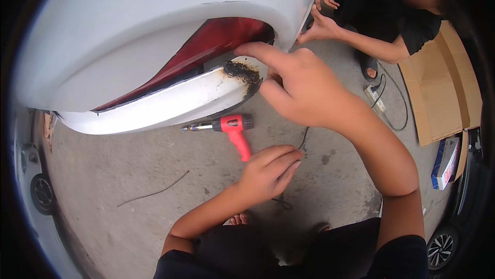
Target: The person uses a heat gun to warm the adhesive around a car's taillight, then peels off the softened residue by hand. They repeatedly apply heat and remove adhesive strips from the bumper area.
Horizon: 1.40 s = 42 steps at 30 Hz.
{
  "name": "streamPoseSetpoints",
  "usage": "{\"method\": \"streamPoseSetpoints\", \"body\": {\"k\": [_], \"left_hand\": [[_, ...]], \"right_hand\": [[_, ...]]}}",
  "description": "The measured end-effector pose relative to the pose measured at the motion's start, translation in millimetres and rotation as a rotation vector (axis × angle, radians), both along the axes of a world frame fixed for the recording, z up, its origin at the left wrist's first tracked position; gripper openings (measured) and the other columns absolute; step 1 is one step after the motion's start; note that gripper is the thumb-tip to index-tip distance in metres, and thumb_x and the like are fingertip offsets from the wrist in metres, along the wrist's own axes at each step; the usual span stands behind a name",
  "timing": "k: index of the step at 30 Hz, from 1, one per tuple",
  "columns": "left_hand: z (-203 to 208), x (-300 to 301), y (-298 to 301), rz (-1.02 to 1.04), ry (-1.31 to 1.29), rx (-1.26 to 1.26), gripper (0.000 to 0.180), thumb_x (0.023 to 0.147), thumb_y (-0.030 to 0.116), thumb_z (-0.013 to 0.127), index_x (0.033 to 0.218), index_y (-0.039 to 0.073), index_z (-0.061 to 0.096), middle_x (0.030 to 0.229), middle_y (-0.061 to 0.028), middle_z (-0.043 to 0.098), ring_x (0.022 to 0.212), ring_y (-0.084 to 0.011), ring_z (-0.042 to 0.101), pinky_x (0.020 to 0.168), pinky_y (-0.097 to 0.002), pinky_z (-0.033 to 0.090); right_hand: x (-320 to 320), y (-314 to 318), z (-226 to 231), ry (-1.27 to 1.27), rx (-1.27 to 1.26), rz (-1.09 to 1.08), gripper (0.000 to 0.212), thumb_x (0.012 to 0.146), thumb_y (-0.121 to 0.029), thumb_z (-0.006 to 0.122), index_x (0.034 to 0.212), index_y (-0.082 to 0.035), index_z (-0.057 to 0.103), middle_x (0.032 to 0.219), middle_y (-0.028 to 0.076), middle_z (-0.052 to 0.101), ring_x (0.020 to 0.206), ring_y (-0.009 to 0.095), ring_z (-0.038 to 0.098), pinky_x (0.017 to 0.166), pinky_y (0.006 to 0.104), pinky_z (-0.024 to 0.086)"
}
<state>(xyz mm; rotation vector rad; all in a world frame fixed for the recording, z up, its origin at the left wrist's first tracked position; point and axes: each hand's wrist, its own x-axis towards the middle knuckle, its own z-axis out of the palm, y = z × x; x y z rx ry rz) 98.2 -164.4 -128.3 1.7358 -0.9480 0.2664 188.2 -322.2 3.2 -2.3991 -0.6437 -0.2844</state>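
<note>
A white car bumper (154, 105) with a red tail light (216, 42) above it fills the upper left. Its right end carries a black, charred patch (241, 71). My right hand (296, 86) is raised beside that patch, index finger stretched along the edge of the tail light, holding nothing. My left hand (270, 172) hovers lower, fingers extended together, just right of the handle of a red heat gun (232, 127) lying on the concrete floor with its metal nozzle pointing left. It does not grip the gun.
Another person crouches at the upper right, both hands (322, 11) on the white panel's edge. A power strip (375, 97) with a black cable, flattened cardboard (438, 88) and a blue-white box (446, 163) lie at right. Car wheels show at the left (42, 192) and lower right (441, 248).
</note>
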Motion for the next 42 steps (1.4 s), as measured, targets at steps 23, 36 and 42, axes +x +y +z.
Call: {"method": "streamPoseSetpoints", "body": {"k": [23,36,42], "left_hand": [[47,26,72,0.546,-0.263,0.046,0.023,0.089,-0.005,0.07,0.111,-0.008,0.073,0.104,-0.0208,0.072,0.087,-0.0258,0.072,0.075,-0.0316,0.058],[84,44,65,0.648,-0.113,0.155,0.035,0.098,0.0,0.066,0.132,-0.008,0.067,0.079,-0.0057,0.067,0.068,-0.0078,0.057,0.066,-0.0209,0.045],[95,60,52,0.623,-0.129,0.182,0.039,0.099,0.003,0.066,0.137,-0.006,0.066,0.072,-0.0017,0.064,0.066,-0.0047,0.053,0.065,-0.0196,0.04]], "right_hand": [[-4,-13,9,-0.197,-0.203,-0.034,0.048,0.085,-0.004,0.062,0.131,-0.014,0.073,0.067,0.014,0.067,0.055,0.029,0.064,0.058,0.0387,0.053],[-6,-9,-8,-0.257,-0.071,-0.079,0.049,0.082,-0.001,0.063,0.129,-0.011,0.073,0.064,0.015,0.064,0.055,0.031,0.063,0.056,0.0398,0.05],[-8,-9,-11,-0.249,-0.036,-0.091,0.054,0.08,0.0,0.061,0.131,-0.013,0.074,0.06,0.014,0.061,0.05,0.028,0.058,0.053,0.0384,0.047]]}}
